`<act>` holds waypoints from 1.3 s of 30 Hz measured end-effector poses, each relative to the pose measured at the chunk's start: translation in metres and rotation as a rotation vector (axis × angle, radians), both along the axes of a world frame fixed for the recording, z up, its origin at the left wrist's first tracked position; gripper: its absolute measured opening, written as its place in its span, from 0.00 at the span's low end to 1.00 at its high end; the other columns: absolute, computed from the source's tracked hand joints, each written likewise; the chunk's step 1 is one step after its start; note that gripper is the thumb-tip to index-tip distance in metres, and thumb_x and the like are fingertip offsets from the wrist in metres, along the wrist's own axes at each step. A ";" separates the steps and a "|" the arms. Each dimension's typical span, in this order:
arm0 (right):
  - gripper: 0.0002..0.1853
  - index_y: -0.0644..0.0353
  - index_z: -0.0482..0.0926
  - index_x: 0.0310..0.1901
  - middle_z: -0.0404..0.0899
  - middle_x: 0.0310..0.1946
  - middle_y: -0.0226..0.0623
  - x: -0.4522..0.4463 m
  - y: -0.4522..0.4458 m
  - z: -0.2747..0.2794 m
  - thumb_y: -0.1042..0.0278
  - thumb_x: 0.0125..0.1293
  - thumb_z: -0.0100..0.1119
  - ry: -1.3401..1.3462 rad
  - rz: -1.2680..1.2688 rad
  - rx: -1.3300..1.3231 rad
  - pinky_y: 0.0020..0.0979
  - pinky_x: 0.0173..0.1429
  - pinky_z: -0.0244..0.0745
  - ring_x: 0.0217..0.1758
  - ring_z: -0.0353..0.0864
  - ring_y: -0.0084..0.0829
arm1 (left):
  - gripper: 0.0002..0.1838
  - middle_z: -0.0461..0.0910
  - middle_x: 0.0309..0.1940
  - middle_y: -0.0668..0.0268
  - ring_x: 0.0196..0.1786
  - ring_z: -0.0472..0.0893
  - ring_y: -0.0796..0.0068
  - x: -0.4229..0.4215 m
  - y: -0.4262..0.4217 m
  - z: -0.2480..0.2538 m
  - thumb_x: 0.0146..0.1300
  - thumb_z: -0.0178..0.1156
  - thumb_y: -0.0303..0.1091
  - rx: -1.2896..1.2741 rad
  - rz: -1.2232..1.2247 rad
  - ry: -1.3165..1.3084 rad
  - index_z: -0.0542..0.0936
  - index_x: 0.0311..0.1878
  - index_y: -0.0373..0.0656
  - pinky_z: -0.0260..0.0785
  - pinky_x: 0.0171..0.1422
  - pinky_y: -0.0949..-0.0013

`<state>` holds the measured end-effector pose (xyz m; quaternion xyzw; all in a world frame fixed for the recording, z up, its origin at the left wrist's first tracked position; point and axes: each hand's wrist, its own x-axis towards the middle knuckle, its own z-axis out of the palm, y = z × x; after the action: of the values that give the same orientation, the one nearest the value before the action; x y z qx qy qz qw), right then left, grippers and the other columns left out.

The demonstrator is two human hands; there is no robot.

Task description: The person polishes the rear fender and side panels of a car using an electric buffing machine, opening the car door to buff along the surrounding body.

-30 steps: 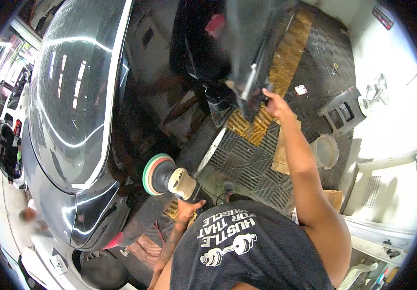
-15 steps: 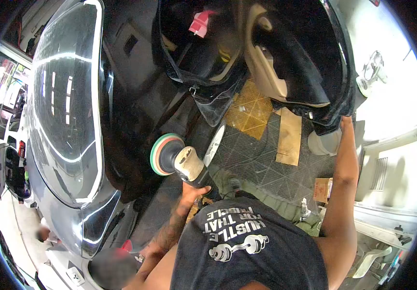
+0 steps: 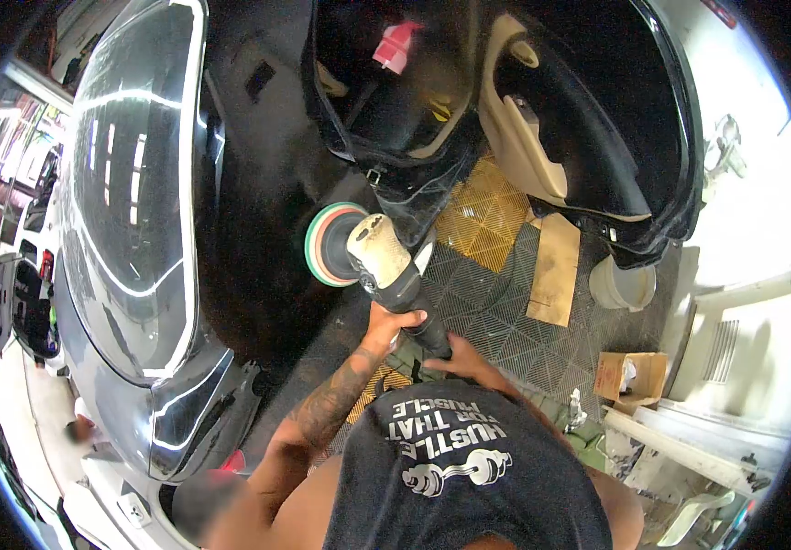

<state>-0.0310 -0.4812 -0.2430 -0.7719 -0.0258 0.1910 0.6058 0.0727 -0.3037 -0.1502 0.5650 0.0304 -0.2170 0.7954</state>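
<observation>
A handheld polisher (image 3: 380, 252) with a worn beige head and dark body is held out in front of my torso. Its round pad (image 3: 331, 244), ringed in green, white and orange, faces the dark side panel of a car (image 3: 258, 238); whether they touch I cannot tell. My left hand (image 3: 394, 327) is wrapped round the polisher's body behind the head. Farther back, my right hand (image 3: 469, 359) closes on the rear end of its handle, with its fingers partly hidden.
An open car door (image 3: 588, 137) with beige and black trim stands ahead on the right. Beyond it are a white bucket (image 3: 623, 282), flat cardboard (image 3: 554, 270) and a cardboard box (image 3: 632, 376). Grid tiles (image 3: 496, 312) cover the floor. A pink cloth (image 3: 395, 46) shows inside the car.
My right hand has come off the door's edge and in to the polisher's rear handle. The polisher has moved forward and slightly right, with my left hand still on it.
</observation>
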 end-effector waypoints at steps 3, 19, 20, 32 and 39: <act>0.28 0.66 0.78 0.55 0.85 0.45 0.43 0.011 0.018 -0.024 0.57 0.58 0.74 0.006 -0.103 0.165 0.37 0.53 0.79 0.47 0.85 0.34 | 0.29 0.81 0.45 0.64 0.48 0.81 0.68 0.006 -0.010 0.008 0.46 0.72 0.20 -0.023 -0.050 0.007 0.77 0.55 0.36 0.73 0.56 0.62; 0.08 0.63 0.80 0.32 0.83 0.23 0.32 0.041 -0.013 0.027 0.70 0.56 0.68 0.202 -0.254 0.007 0.30 0.29 0.76 0.21 0.79 0.25 | 0.20 0.84 0.40 0.63 0.40 0.82 0.69 0.036 -0.051 0.030 0.47 0.72 0.20 -0.045 -0.009 0.015 0.82 0.47 0.34 0.75 0.50 0.63; 0.08 0.63 0.80 0.32 0.83 0.23 0.32 0.040 -0.014 0.033 0.70 0.56 0.68 0.187 -0.255 0.004 0.30 0.29 0.76 0.21 0.79 0.25 | 0.21 0.84 0.40 0.62 0.40 0.82 0.69 0.030 -0.051 0.031 0.47 0.71 0.20 -0.083 0.006 -0.031 0.82 0.48 0.34 0.75 0.50 0.63; 0.23 0.69 0.79 0.45 0.86 0.39 0.43 0.019 0.006 -0.018 0.62 0.52 0.73 0.258 -0.193 0.000 0.38 0.36 0.80 0.28 0.85 0.33 | 0.32 0.80 0.53 0.63 0.55 0.78 0.67 0.004 -0.020 0.027 0.48 0.71 0.22 0.092 -0.067 -0.047 0.75 0.60 0.35 0.70 0.62 0.62; 0.08 0.63 0.79 0.35 0.83 0.25 0.34 0.034 0.020 0.012 0.72 0.57 0.69 0.196 -0.247 0.212 0.30 0.31 0.77 0.24 0.81 0.25 | 0.24 0.84 0.46 0.63 0.48 0.81 0.69 0.023 -0.022 0.036 0.47 0.73 0.22 0.136 -0.060 -0.060 0.81 0.51 0.35 0.73 0.57 0.62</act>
<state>0.0031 -0.4611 -0.2313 -0.6786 0.1085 0.1856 0.7023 0.0960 -0.3255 -0.1145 0.6248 0.0045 -0.2211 0.7488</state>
